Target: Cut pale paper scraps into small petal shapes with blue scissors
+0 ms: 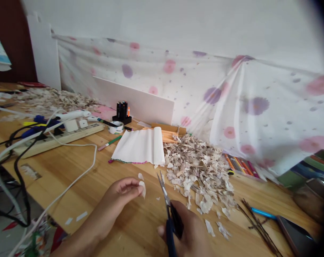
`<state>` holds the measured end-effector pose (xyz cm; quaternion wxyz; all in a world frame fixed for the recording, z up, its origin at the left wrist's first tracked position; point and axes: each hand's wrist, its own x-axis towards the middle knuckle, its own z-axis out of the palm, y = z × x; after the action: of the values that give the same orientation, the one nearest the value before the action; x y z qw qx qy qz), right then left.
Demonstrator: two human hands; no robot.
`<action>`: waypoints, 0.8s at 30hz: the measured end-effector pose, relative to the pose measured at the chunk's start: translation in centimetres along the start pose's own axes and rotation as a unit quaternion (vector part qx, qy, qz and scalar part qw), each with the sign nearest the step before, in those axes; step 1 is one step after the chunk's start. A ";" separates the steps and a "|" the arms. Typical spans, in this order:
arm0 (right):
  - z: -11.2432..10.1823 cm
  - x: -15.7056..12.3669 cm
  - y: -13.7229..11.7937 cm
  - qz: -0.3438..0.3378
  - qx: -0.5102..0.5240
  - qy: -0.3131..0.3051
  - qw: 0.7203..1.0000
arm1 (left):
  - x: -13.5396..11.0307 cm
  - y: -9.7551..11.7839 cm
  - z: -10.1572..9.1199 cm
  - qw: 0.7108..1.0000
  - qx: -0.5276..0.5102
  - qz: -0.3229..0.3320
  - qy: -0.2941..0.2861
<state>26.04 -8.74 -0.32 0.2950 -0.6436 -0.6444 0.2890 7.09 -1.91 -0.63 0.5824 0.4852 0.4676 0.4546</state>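
Note:
Between thumb and fingers, my left hand (pixel 126 194) pinches a small pale papery flake (pixel 143 190) above the wooden table. My right hand (pixel 187 228) grips a pair of scissors (pixel 166 200) by dark blue handles, its blades pointing up and away and nearly closed. The blade tips are to the right of the flake, apart from it. Beyond my right hand lies a heap of dry, pale, papery flakes (pixel 201 164). A few loose pieces (pixel 209 227) are scattered on the table near that hand.
White paper (pixel 135 146), partly rolled, lies ahead. At left are a power strip (pixel 62 137) with tangled cables and a second flake heap (pixel 60 100). A marker stand (pixel 121 116) and tape roll (pixel 116 127) stand behind. At right are thin twigs (pixel 258 225) and a phone (pixel 295 235).

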 end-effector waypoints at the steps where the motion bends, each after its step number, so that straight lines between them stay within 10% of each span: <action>1: 0.0 0.0 0.0 -0.001 0.011 0.003 1.000 | -0.4 0.0 0.3 1.000 -0.001 -0.008 -0.006; 24: -0.1 -0.1 -0.5 -0.001 0.105 0.022 0.994 | -1.4 -0.5 1.6 1.000 0.001 -0.026 0.002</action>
<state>25.78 -8.89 0.10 0.3754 -0.6147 -0.6044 0.3404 8.47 -3.54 -0.84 0.5926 0.4731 0.4814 0.4396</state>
